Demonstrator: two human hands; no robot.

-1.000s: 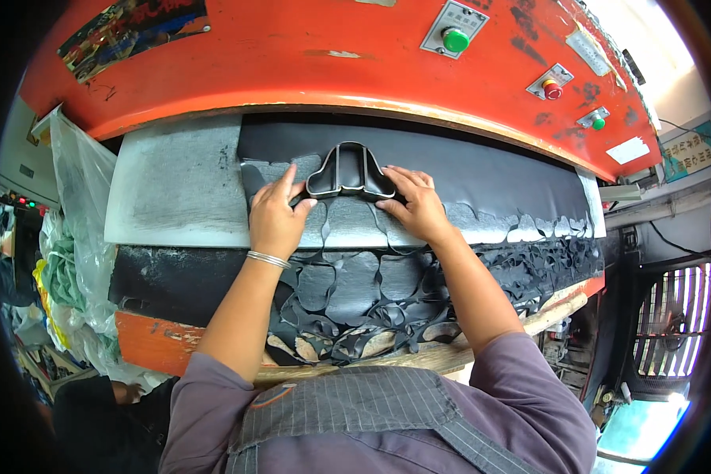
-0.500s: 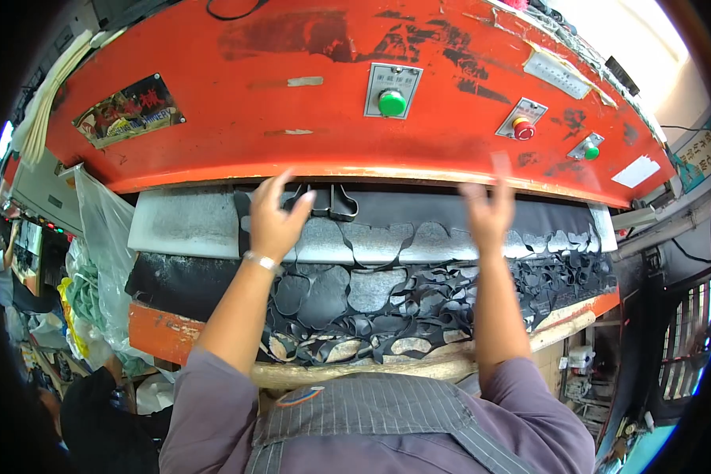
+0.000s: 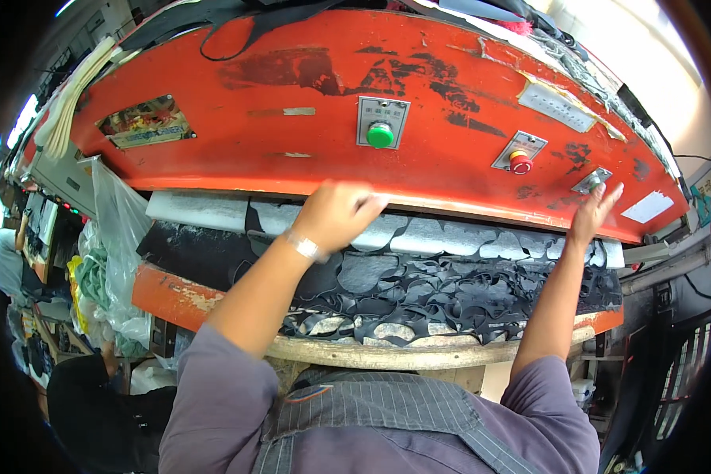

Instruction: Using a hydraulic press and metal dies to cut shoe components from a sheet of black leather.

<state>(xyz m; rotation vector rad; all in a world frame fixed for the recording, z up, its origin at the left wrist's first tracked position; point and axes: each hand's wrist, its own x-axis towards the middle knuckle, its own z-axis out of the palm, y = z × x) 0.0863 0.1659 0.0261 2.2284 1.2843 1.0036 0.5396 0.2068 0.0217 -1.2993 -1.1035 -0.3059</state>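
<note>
My left hand (image 3: 333, 217) is blurred, its fingers curled in with nothing visible in them, in front of the lower edge of an orange-red press beam (image 3: 237, 162). Above it sits a large green push button (image 3: 381, 135). My right hand (image 3: 592, 215), fingers outstretched, is at a smaller panel (image 3: 591, 182) on the right of the beam and covers its green button. Under the beam, black sheet material (image 3: 419, 272) with many cut-out holes lies partly on a white cutting board (image 3: 197, 208) and hangs over the front edge. The metal cutting die is hidden from sight.
A red stop button (image 3: 521, 162) sits between the two green ones. A wooden bar (image 3: 387, 358) runs along the front. At the left hang clear plastic bags (image 3: 118, 229); a person in black (image 3: 95, 411) is at lower left.
My left hand has moved right and its fingers have curled in. My right hand has gone right to the small panel. The view has shifted, and the cutting die no longer shows.
</note>
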